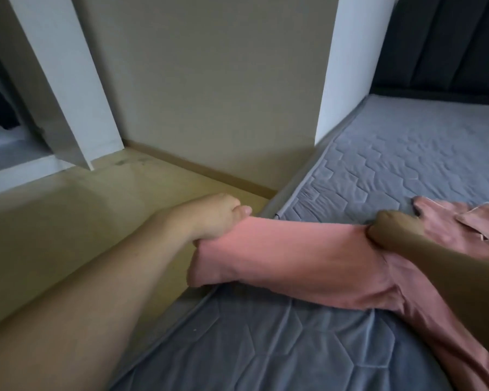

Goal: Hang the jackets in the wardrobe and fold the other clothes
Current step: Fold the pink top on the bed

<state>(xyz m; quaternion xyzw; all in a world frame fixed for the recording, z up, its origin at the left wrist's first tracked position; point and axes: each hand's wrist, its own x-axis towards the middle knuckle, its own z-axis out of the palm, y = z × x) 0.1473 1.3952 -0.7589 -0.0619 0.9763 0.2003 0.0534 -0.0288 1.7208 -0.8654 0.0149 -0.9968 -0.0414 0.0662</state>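
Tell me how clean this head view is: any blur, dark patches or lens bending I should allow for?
Head view: dim, soft light with no glare; the right hand lies in shadow and looks darker than the left hand; the pink garment is smeared by motion blur near the right edge; the wide lens bends the white wardrobe frame and the grey quilted mattress edge.

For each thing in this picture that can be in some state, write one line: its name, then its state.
Pink garment: unfolded, stretched between both hands, partly on the mattress.
Left hand: grips the garment's end, out past the mattress edge.
Right hand: grips a bunch of the garment's fabric.
Mattress: bare, grey, quilted.
Wardrobe door: open.
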